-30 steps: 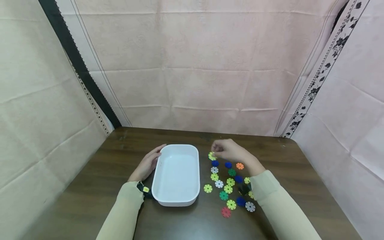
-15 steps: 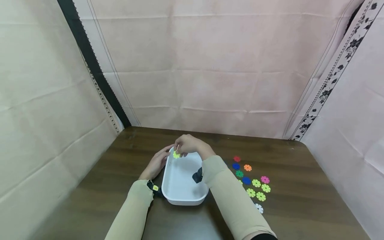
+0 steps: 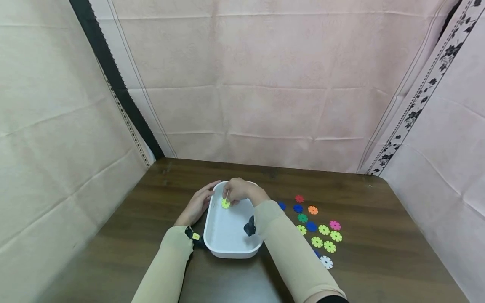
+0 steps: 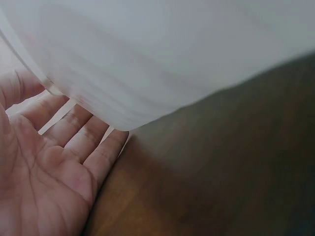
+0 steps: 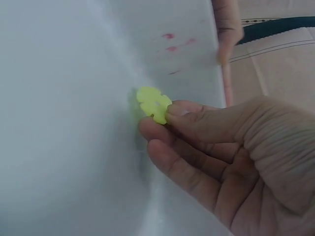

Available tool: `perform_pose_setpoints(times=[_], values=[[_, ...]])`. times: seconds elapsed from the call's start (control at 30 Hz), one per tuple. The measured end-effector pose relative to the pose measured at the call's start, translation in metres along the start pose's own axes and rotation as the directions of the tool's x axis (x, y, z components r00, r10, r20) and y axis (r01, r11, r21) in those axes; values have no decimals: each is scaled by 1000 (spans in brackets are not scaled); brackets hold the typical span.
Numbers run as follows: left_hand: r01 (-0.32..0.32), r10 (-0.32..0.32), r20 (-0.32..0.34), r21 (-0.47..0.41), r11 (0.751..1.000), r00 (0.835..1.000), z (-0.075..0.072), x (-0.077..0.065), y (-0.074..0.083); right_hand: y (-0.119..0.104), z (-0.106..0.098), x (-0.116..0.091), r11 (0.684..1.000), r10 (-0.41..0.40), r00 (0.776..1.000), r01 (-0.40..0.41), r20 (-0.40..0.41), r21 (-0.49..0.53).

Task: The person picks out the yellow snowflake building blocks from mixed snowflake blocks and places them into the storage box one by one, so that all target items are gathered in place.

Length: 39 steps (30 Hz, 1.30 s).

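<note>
A white rectangular tray [image 3: 232,251] stands on the brown table. My left hand [image 3: 197,205] rests against its far left corner; in the left wrist view its fingers [image 4: 96,145] lie fairly straight against the outer wall. My right hand [image 3: 242,190] is inside the tray at the far end. Between thumb and fingertips it pinches a yellow-green flower-shaped disc [image 5: 153,104] with a notched edge, held tilted near the inner wall. Some of the tray floor is hidden behind my right forearm.
Right of the tray lie several loose flower-shaped discs, among them a red disc [image 3: 299,198], an orange disc [image 3: 313,210], a pink disc [image 3: 335,225] and a white disc [image 3: 326,262]. My right sleeve [image 3: 293,248] covers part of the group. Cloth hangings [image 3: 273,92] surround the table.
My right hand has carried the yellow-green disc left from the table into the tray, then lowered it slightly. My left hand stays at the tray's side. The head view has shifted a little.
</note>
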<state>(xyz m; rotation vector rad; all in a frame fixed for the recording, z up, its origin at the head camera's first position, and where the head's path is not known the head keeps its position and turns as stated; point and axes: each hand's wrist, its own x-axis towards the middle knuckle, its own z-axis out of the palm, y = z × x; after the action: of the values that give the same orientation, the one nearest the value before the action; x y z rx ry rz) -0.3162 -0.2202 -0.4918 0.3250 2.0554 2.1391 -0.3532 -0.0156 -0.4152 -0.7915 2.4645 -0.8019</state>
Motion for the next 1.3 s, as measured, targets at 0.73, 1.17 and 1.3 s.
perform_pose_setpoints(times=[0.73,1.17,1.3], values=[[16,-16,-9,5,1000,1000,-2,1,-1,-5,-10,-13,990,-88,993,78,-81,-118],[23,-23,-11,-33,999,1000,-1,3,-4,19,-39,-70,976,-218,935,200,-279,-92],[15,-16,-19,-22,1000,1000,0,4,-3,40,-47,-100,979,-202,918,190,-342,-70]])
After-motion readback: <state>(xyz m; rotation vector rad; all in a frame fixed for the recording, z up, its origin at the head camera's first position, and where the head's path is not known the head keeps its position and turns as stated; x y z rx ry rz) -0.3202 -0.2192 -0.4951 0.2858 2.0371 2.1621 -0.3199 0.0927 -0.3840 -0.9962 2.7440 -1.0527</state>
